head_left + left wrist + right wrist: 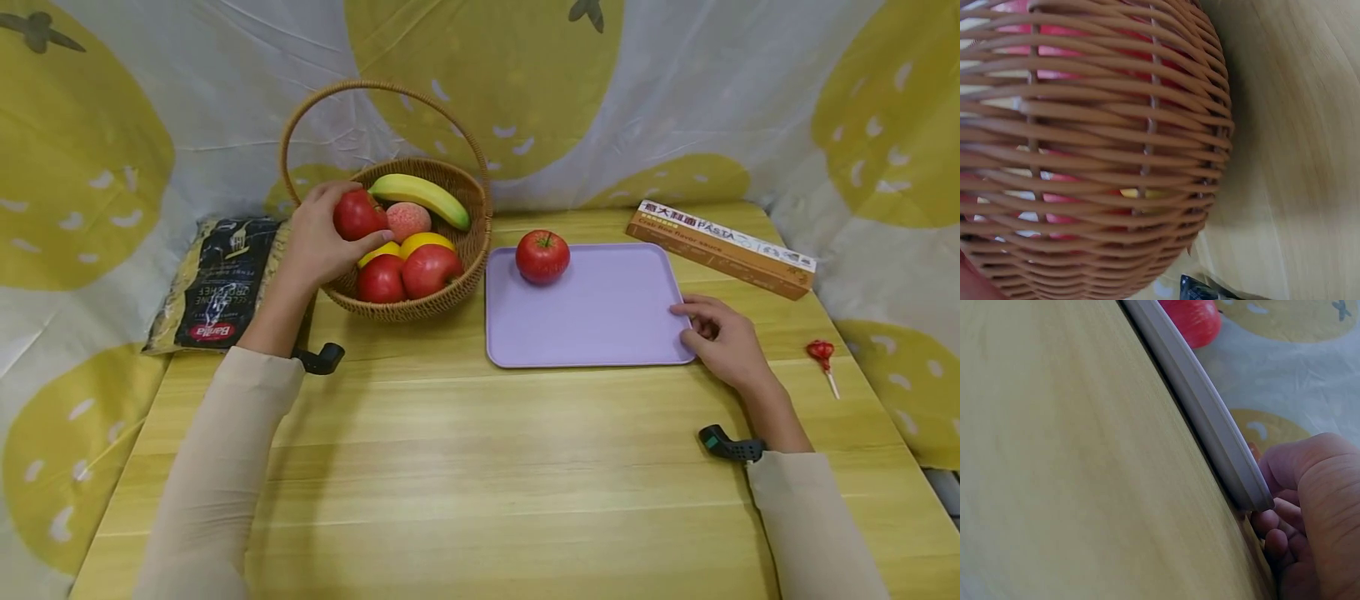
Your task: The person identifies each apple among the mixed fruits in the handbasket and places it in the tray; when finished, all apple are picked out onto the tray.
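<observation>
My left hand [321,233] reaches over the left rim of a wicker basket [405,310] and holds a dark red apple [360,215] between thumb and fingers. Around that apple lie a banana [423,197], a pinkish peach-like fruit [408,219], yellow fruit [426,242] and two more red apples [432,271]. In the left wrist view the basket's woven side [1091,125] hides the grip. My right hand [722,337] pinches the right edge of a lilac tray [600,325], its thumb at the rim and fingers curled beside it. A red apple [542,257] sits at the tray's back left.
A black pasta bag [217,287] lies left of the basket, under the left forearm. Behind the tray's right end is a long pasta box [722,247]. A red lollipop [822,354] lies near the table's right edge. Patterned cloth [675,100] hangs behind.
</observation>
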Demonstrator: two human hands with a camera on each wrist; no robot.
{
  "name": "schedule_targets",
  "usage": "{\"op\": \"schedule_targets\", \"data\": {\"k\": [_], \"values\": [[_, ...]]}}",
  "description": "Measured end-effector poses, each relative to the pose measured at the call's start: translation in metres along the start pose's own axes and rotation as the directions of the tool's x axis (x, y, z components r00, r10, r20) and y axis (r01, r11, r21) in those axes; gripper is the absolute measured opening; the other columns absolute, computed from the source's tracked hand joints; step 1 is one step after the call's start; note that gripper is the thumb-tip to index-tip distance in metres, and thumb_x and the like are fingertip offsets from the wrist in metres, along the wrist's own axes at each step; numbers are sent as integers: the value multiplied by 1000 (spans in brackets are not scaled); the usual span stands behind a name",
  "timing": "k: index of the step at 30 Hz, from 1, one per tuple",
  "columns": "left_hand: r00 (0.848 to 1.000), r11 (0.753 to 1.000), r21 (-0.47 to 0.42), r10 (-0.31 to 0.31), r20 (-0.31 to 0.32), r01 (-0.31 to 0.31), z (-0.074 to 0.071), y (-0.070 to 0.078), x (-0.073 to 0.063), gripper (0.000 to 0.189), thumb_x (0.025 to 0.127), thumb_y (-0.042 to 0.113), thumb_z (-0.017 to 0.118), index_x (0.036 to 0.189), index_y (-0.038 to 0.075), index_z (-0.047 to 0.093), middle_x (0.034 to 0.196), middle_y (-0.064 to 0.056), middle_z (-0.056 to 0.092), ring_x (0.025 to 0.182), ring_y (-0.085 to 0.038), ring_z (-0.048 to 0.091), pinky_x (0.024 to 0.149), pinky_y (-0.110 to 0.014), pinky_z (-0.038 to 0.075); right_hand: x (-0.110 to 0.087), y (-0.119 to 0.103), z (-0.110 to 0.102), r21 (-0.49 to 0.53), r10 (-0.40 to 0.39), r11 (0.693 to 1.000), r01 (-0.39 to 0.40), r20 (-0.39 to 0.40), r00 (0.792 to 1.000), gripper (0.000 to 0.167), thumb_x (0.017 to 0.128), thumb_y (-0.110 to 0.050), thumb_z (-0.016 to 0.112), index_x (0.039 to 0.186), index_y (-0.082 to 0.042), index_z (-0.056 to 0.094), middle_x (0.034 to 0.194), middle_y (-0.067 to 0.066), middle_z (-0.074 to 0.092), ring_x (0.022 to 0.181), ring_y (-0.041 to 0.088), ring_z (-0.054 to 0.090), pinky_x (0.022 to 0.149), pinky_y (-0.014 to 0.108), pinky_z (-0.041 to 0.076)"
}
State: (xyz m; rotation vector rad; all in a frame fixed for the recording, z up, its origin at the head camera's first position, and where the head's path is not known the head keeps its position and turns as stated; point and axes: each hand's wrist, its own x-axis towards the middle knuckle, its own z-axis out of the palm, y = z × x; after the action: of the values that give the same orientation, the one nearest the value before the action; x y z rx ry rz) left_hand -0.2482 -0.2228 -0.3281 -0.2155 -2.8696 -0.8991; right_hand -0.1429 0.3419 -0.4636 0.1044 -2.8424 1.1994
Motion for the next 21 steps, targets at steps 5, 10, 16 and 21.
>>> {"op": "schedule_targets", "data": {"k": [5,10,16,21], "values": [[999,999,18,-34,32,33,0,-3,3,90,85,54,79,158,21,39,167,-9,29,143,-44,40,109,-69,42,-1,1,0,3,10,1000,-10,4,1000,32,95,-9,68,127,-7,73,145,14,58,84,10,45,67,16,34],[996,998,51,-44,75,40,1,-3,9,90,86,52,77,159,19,37,167,-11,27,141,-45,42,108,-68,44,-1,1,0,5,-1,1000,1,-1,1000,32,94,-8,69,126,-7,73,144,14,58,83,9,45,67,16,35],[994,995,95,-38,106,28,4,-3,16,90,85,37,82,159,14,35,167,-19,24,142,-49,39,108,-69,44,-1,0,1,5,-12,1000,12,-1,1000,32,94,-8,68,126,-6,73,144,16,58,82,10,46,67,16,35],[991,988,150,-56,119,38,7,-5,20,93,86,36,81,161,16,29,166,-23,23,143,-51,38,108,-70,43,-1,-1,0,-3,-25,1000,25,-1,1000,32,94,-8,68,126,-6,73,143,16,59,83,10,46,67,17,35]]}}
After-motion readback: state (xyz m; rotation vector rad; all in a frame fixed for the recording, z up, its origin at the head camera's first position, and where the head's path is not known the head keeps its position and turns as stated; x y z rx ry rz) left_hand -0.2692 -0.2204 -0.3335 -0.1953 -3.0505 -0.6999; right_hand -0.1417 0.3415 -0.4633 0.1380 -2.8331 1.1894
